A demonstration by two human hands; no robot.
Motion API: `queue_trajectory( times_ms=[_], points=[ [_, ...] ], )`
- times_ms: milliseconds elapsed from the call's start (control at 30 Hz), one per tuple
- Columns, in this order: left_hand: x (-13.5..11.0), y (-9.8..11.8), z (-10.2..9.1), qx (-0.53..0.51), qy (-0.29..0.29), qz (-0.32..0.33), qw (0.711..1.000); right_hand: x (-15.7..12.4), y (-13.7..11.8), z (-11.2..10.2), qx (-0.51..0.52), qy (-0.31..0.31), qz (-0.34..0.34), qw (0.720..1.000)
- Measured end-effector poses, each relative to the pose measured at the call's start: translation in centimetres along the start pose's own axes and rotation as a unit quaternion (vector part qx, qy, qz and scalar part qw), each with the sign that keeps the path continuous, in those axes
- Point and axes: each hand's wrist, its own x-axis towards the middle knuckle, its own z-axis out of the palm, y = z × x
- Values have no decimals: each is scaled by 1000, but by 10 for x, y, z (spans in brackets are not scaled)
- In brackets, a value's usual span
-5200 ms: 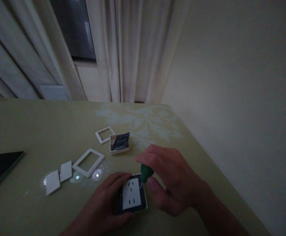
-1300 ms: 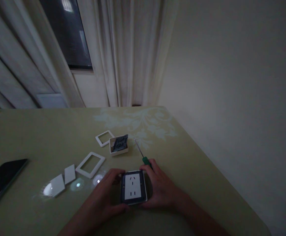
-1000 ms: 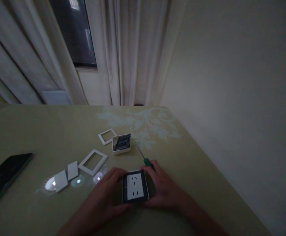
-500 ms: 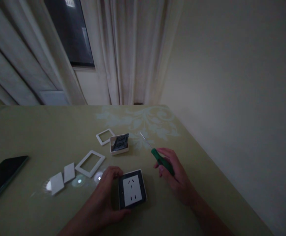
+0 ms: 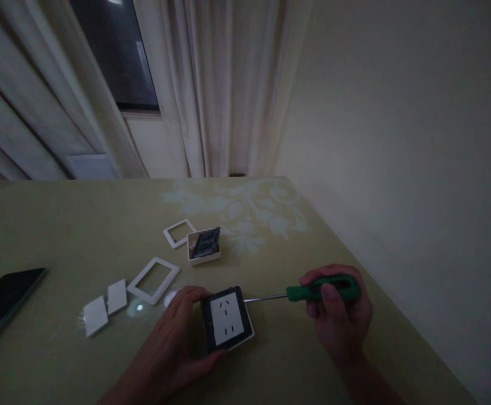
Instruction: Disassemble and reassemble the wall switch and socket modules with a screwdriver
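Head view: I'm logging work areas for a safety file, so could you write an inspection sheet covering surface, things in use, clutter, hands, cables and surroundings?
Surface: greenish table, leaf pattern toward its far right, glare spot on the left.
Things in use: socket, white face in a dark border; screwdriver, green-handled, tip at the socket's right edge, contact unclear.
Clutter: two frames, two tiles, box with a dark part sitting askew in it, dark slab at far left.
Hands: left hand grips the socket; right hand grips the screwdriver.
Cables: nothing seen.
Surroundings: curtains, window, wall; dim light.
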Motion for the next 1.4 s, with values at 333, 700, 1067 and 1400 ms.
queue_trajectory(
  times_ms=[333, 700, 1067, 1400],
  points=[
    [-3, -3, -7, 91, 15, 55, 994, -5, 0, 4, -42, -26, -3, 999],
    [-4, -9, -2, 109, 29, 64, 992, -7, 2, 3, -82, -58, -6, 995],
    [0, -1, -9, 137, 63, 89, 985, -5, 3, -9, -174, -128, -183, 959],
    [-4, -11, -4, 143, 49, 73, 986, -10, 8, -14, -188, -53, -210, 958]
  ],
)
